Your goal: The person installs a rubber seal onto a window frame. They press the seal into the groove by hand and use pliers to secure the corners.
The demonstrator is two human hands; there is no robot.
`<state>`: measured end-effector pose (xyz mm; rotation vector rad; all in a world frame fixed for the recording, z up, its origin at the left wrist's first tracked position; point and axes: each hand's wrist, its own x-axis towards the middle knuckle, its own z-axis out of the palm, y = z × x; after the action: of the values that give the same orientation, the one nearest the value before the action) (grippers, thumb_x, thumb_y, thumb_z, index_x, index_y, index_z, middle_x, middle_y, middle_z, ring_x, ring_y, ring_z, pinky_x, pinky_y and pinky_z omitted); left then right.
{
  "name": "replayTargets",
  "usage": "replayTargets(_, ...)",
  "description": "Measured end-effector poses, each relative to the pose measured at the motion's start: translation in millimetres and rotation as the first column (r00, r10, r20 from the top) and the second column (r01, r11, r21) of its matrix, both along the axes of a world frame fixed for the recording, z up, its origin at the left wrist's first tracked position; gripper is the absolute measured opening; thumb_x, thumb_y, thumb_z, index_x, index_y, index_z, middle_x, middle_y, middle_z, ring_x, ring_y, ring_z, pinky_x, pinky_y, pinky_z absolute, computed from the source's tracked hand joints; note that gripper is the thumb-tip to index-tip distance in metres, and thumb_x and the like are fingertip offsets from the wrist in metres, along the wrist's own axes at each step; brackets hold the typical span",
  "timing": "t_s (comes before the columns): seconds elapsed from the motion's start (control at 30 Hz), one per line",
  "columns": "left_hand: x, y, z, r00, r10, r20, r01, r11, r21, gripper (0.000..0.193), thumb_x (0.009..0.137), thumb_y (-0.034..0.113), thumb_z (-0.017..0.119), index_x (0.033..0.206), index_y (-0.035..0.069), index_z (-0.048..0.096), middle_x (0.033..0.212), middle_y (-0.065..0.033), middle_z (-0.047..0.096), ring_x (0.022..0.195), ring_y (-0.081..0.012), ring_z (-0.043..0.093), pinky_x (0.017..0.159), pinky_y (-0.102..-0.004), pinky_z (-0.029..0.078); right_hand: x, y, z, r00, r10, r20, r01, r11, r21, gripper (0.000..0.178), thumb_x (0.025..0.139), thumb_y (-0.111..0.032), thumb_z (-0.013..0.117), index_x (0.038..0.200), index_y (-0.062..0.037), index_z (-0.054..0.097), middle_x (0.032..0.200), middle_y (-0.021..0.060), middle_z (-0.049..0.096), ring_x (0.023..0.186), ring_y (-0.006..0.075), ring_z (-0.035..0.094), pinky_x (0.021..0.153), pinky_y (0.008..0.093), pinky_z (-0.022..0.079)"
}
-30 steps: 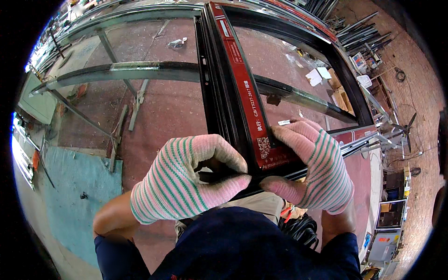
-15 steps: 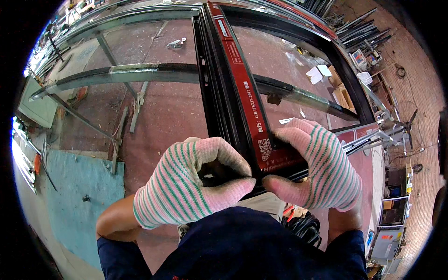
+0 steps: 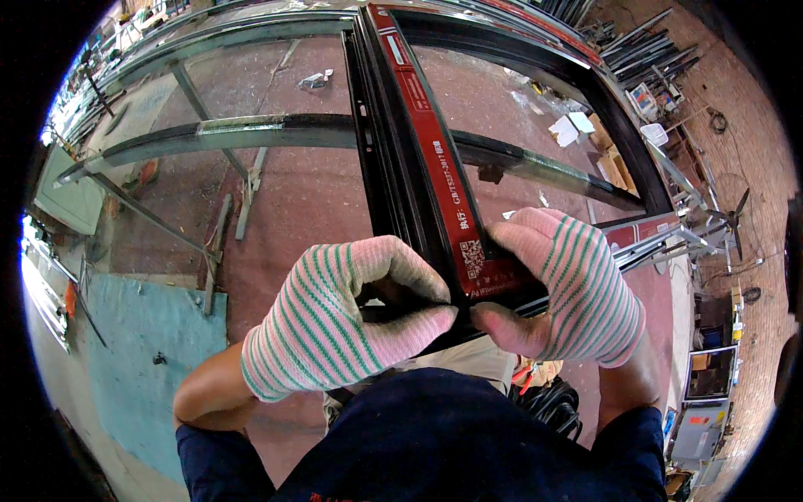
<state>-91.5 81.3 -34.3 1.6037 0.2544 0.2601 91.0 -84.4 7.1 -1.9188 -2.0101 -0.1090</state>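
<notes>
Pink knit gloves with green stripes (image 3: 305,314) cover both hands, which come almost thumb to thumb at a near corner of a rectangular black metal frame (image 3: 393,167). The left hand (image 3: 347,322) curls at the corner's left side, its thumb and forefinger tips nearly together; whether anything is pinched there, I cannot tell. The right hand (image 3: 581,293) is clamped on the frame's near bar, fingers over the inner edge and thumb against the outer, a hold that probably steadies the corner. Running away from between the hands is a strip of red printed film (image 3: 435,159), presumably there to guard the finish.

Beyond the fingertips, a long grey metal rail (image 3: 276,130) of an open bench crosses beneath the frame, likely leaving its edges within reach. Past the left wrist, a flat teal sheet (image 3: 159,360) lies on the floor, perhaps as protection. Bundled black cable (image 3: 554,408) sits below the right hand, and well off to that hand's right is a dark-bladed fan (image 3: 730,220), maybe for cooling.
</notes>
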Motion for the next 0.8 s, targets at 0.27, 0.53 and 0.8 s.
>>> replayTargets(0.27, 1, 1, 2, 1.0, 0.0, -0.014, 0.0, 0.999, 0.046, 0.016, 0.081, 0.011, 0.082, 0.087, 0.007, 0.068, 0.081, 0.0015, 0.067, 0.074, -0.0043, 0.058, 0.066, -0.0222, 0.048, 7, 0, 0, 0.998, 0.063, -0.014, -0.063, 0.998, -0.016, 0.055, 0.078, -0.043, 0.08, 0.107, 0.0001, 0.062, 0.086, 0.0166, 0.061, 0.08, 0.039, 0.062, 0.071, 0.0456, 0.049)
replayTargets(0.53, 1, -1, 5, 1.0, 0.001, -0.017, -0.001, 1.0, 0.019, 0.016, 0.082, 0.009, 0.081, 0.087, 0.006, 0.067, 0.082, 0.0009, 0.067, 0.075, -0.0047, 0.059, 0.068, -0.0229, 0.05, 3, -2, 5, 1.0, 0.019, -0.01, -0.019, 0.999, -0.049, 0.05, 0.078, -0.04, 0.08, 0.104, -0.0009, 0.062, 0.084, 0.0167, 0.061, 0.078, 0.0387, 0.062, 0.069, 0.0456, 0.049)
replayTargets(0.8, 1, -7, 7, 0.999, 0.013, -0.03, -0.01, 0.995, 0.098, 0.018, 0.083, 0.01, 0.081, 0.094, 0.005, 0.068, 0.083, -0.0016, 0.07, 0.075, -0.0054, 0.064, 0.068, -0.0228, 0.053, -1, -4, -5, 0.999, 0.009, -0.051, -0.005, 0.996, 0.084, 0.045, 0.079, -0.034, 0.08, 0.104, -0.0007, 0.064, 0.087, 0.0171, 0.062, 0.081, 0.0384, 0.062, 0.071, 0.0451, 0.049)
